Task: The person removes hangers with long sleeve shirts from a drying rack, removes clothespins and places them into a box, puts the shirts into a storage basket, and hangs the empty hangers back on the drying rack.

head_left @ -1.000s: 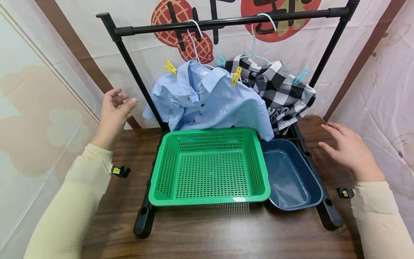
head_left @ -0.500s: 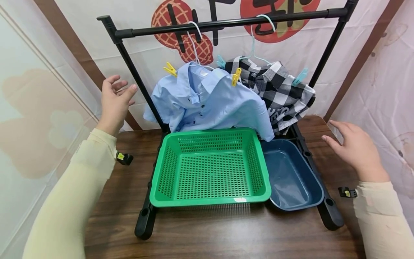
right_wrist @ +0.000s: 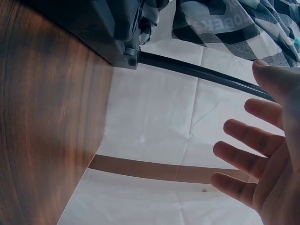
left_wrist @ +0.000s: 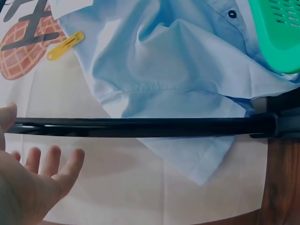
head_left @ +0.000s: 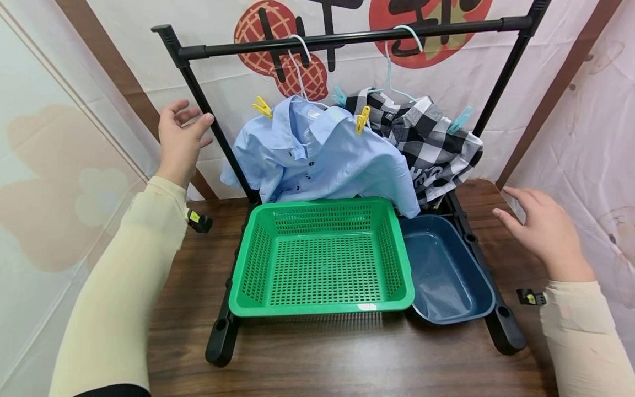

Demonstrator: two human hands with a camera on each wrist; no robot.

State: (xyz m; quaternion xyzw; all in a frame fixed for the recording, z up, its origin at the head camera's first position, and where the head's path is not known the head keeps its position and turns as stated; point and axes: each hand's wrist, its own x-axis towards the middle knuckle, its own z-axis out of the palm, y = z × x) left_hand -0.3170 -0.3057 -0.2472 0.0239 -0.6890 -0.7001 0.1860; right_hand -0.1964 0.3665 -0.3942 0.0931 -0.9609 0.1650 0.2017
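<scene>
**Hands flank a loaded clothes rack, one at each side**

Farthest left, the left grip [head_left: 179, 140] is loosely spread and holds nothing, its thumb tip right at the left post [head_left: 232, 154] of the clothes rack; whether they touch cannot be told. A firm hold here probably calls for wrapping all the fingers round the post. The rack stands on the counter [head_left: 347, 358], and from its crossbar [head_left: 347, 38] hangs a blue shirt [head_left: 322, 160] with yellow pegs [head_left: 362, 119]. Its lower edge meets the back of the green basket [head_left: 322, 310] in view, so slow handling seems wise lest cloth snag. Next, a checked shirt [head_left: 436, 143] hangs behind the dark blue tub [head_left: 441, 281], which the basket partly overlaps. Farthest right, the right grip [head_left: 548, 231] is spread too, bare of any load and apart from the right post [head_left: 502, 82]; matching heights on both posts should keep the bar level.

As for writing, the left wrist device [head_left: 199, 221] has a mark too small to read. Dark characters [head_left: 329, 58] on the backdrop are cut off above. The collar label [head_left: 313, 113] is illegible. Folds break the checked shirt's print [right_wrist: 229, 22], which seems to include "OBERS".
</scene>
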